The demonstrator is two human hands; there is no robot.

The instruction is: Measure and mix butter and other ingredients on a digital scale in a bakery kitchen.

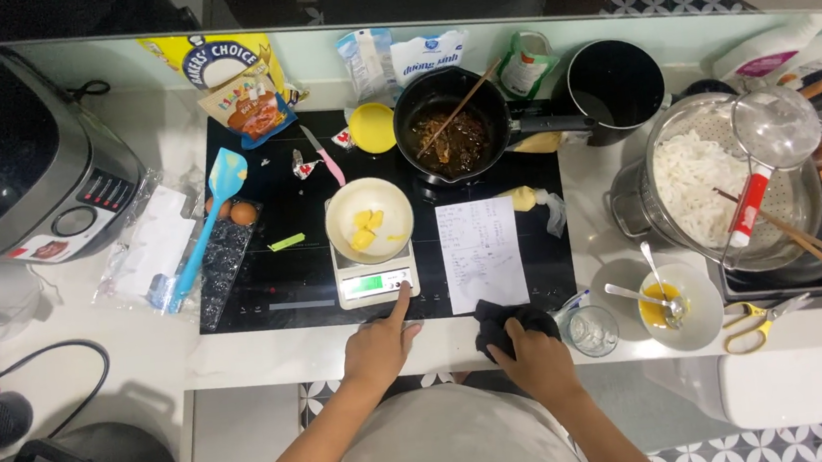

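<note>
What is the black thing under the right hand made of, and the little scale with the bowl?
The black cloth under the right hand looks like soft fabric: it bunches and folds. The kitchen scale, pressed by the left hand, seems white, smooth plastic. Its bowl looks glossy, perhaps ceramic.

Glossy black glass cooktop [265,275]; matt white paper sheet [480,252]; dark, soft cloth [510,320]; shiny metal strainer [728,180]; scale [376,283] probably smooth plastic.

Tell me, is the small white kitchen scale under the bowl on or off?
On. The small white kitchen scale shows a lit green display, and the left hand presses its front with one finger.
</note>
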